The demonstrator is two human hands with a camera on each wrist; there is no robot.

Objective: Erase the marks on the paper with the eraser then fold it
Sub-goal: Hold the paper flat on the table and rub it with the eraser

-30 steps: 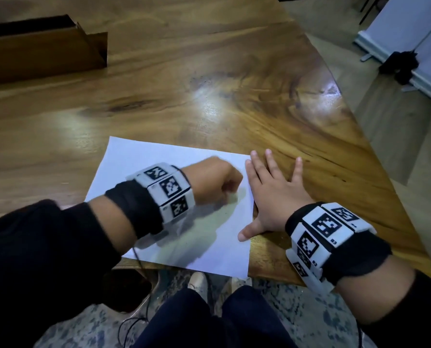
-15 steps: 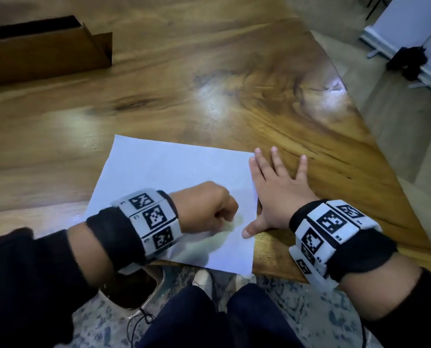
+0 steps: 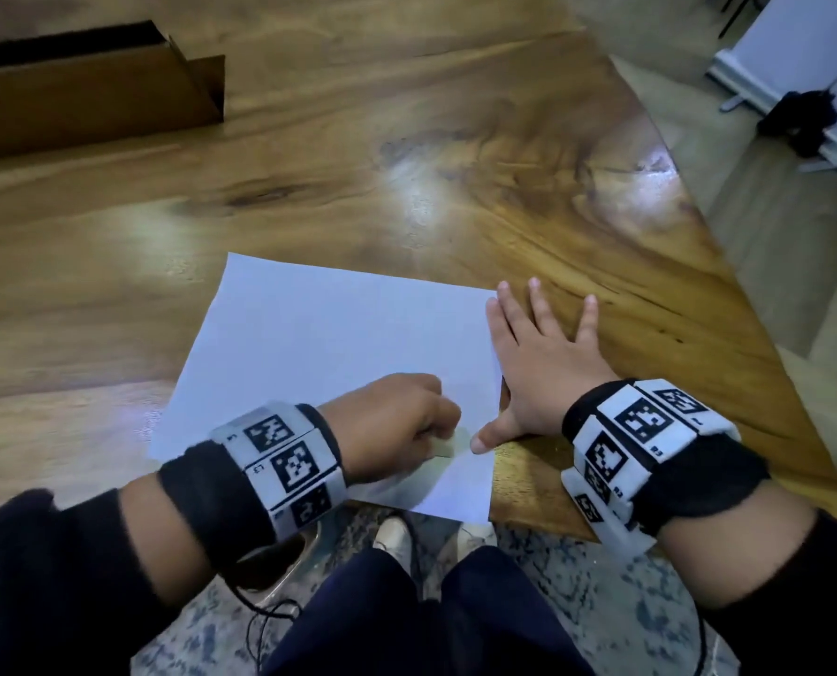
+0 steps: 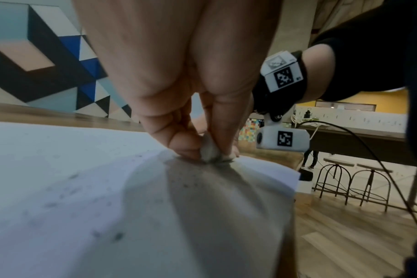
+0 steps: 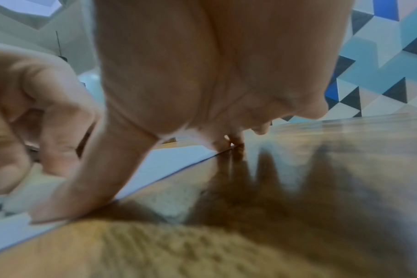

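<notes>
A white sheet of paper [image 3: 329,344] lies on the wooden table [image 3: 407,163], its near edge hanging over the table's front edge. My left hand [image 3: 397,426] pinches a small pale eraser [image 3: 443,448] and presses it on the paper's near right part. In the left wrist view the eraser [image 4: 208,150] sits between fingers and thumb on the paper [image 4: 83,188], with grey crumbs scattered around. My right hand [image 3: 538,363] lies flat with spread fingers on the paper's right edge, thumb [image 3: 492,434] on the sheet. The right wrist view shows that thumb [image 5: 83,178] pressing the paper [image 5: 169,161].
An open cardboard box [image 3: 90,100] stands at the table's far left. The table's right edge [image 3: 728,265] slants close to my right hand, with floor beyond. My knees and shoes [image 3: 392,539] are below the front edge.
My left hand with the eraser has slid toward me, from the paper's middle right down to its near right part. The right hand has stayed flat on the paper's edge.
</notes>
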